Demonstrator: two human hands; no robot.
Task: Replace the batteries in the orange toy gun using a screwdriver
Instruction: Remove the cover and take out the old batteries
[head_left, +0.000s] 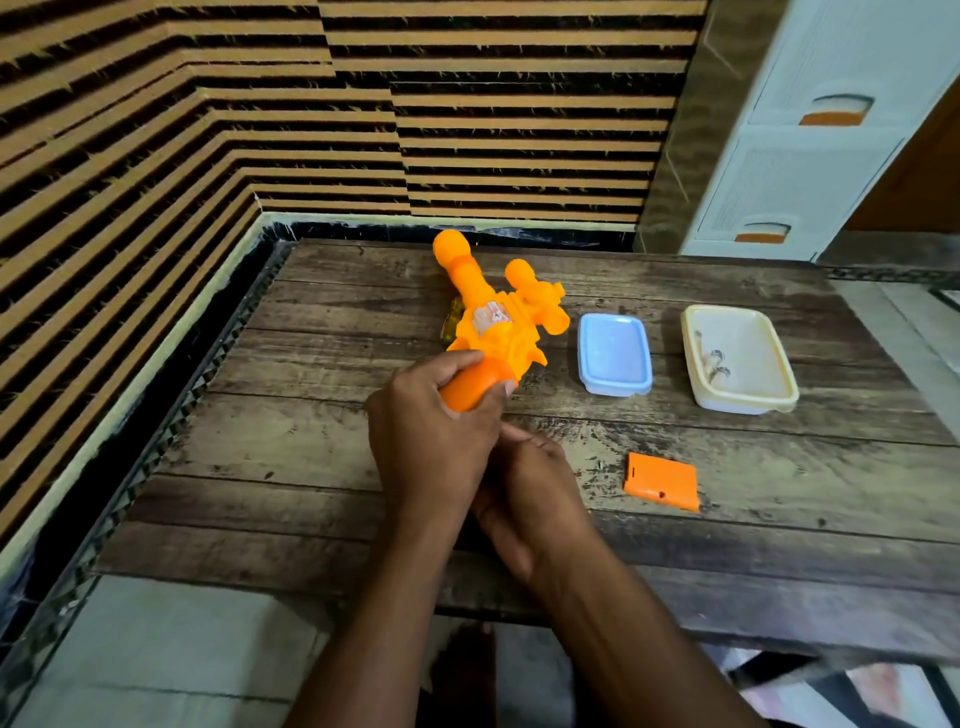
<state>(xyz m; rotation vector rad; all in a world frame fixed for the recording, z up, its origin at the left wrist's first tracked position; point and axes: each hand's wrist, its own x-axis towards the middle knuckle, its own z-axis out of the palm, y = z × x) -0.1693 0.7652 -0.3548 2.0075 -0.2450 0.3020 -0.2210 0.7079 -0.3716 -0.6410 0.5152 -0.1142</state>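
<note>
The bright orange plastic toy gun, chunky and moulded with rounded knobs and a pale sticker on its side, lies angled on the weathered dark wooden plank table, muzzle toward the striped wall. The left hand wraps its fingers around the gun's handle. The right hand sits tucked under and behind the left; whether its fingers hold anything cannot be told. A yellowish part beneath the gun is mostly hidden. To the right stand a cream rectangular plastic container with small blurred metal pieces inside, a pale blue rectangular plastic lid, and nearer, a flat orange plastic battery cover.
</note>
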